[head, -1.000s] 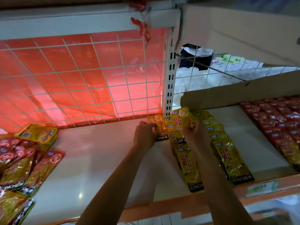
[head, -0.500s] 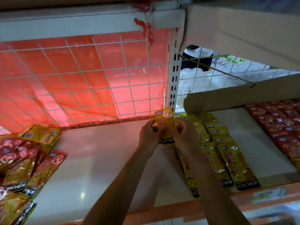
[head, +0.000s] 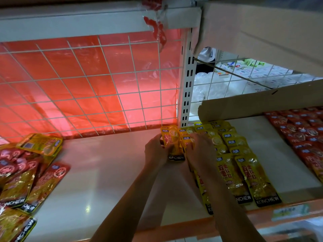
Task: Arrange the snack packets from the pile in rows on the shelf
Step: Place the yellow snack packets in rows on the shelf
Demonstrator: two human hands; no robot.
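Observation:
A yellow snack packet (head: 172, 142) lies flat at the back of the white shelf (head: 104, 172), to the left of the rows of yellow packets (head: 232, 154). My left hand (head: 155, 151) grips its left edge, thumb on its lower face. My right hand (head: 201, 152) rests on the neighbouring yellow packets, fingers spread over their tops, and covers part of that row. A loose pile of red and yellow packets (head: 22, 172) lies at the shelf's left end.
Rows of red packets (head: 305, 135) fill the right end. A wire grid with red plastic (head: 87, 88) backs the shelf; a white slotted upright (head: 187, 84) and a cardboard strip (head: 262, 103) stand behind. An orange front rail (head: 174, 229) edges the shelf.
The yellow packet, held upright between both hands before, now lies down on the shelf left of the rows. My right hand has shifted onto the neighbouring row.

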